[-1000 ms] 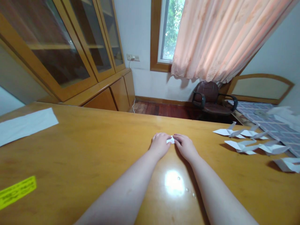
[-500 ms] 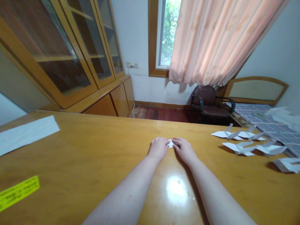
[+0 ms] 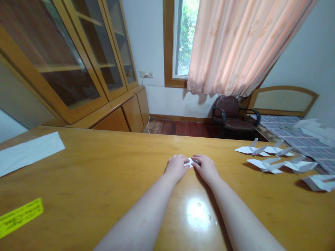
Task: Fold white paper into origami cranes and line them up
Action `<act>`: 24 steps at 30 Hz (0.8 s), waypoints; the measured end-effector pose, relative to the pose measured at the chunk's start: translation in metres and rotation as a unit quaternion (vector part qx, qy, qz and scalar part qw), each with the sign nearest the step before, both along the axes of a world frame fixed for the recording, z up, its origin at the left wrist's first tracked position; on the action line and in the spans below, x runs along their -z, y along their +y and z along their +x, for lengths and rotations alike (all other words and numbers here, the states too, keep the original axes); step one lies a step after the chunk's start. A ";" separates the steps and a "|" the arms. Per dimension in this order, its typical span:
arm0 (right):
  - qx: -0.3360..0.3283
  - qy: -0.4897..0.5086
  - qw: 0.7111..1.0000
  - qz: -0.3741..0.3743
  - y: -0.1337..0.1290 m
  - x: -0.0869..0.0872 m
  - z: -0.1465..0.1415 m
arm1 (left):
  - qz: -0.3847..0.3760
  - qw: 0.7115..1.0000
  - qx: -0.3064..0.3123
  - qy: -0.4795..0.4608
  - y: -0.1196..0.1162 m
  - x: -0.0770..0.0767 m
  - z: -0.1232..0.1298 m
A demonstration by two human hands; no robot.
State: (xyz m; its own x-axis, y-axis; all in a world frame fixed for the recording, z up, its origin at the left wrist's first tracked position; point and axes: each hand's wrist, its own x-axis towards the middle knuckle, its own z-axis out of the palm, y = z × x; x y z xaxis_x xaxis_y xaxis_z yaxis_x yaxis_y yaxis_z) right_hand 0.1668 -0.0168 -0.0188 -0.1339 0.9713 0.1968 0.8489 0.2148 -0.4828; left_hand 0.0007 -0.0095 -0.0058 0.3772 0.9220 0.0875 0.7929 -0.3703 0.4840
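Observation:
Both hands meet at a small folded piece of white paper [image 3: 190, 162] above the middle of the wooden table [image 3: 110, 181]. My left hand [image 3: 177, 168] has its fingers closed on the paper's left side. From the right, my right hand [image 3: 205, 168] pinches the opposite side. Much of the paper is hidden by the fingers, so its folded shape cannot be made out. Several white folded paper cranes [image 3: 267, 164] stand on the table to the right of my right hand.
On the table's left lie a white paper strip [image 3: 31, 151] and a yellow label [image 3: 21, 217] with dark print. Beyond the far edge are a glass-door cabinet [image 3: 104, 94], a brown armchair [image 3: 227, 108] and a bed [image 3: 282, 125] with a checked cover.
The view has shifted slightly. Both hands stay at the paper, with a little more of its white surface showing between the fingers. The cranes and strip rest where they were.

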 end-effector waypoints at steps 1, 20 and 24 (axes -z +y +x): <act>0.010 -0.004 1.000 0.000 0.001 0.001 0.001 | -0.004 1.000 0.003 -0.001 0.000 0.000 0.000; 0.109 -0.046 0.993 -0.010 -0.002 -0.010 0.003 | -0.018 0.998 -0.053 -0.018 -0.001 -0.001 0.004; 0.086 -0.033 0.996 -0.006 -0.003 -0.011 0.003 | -0.024 0.997 -0.072 -0.029 -0.004 -0.003 0.005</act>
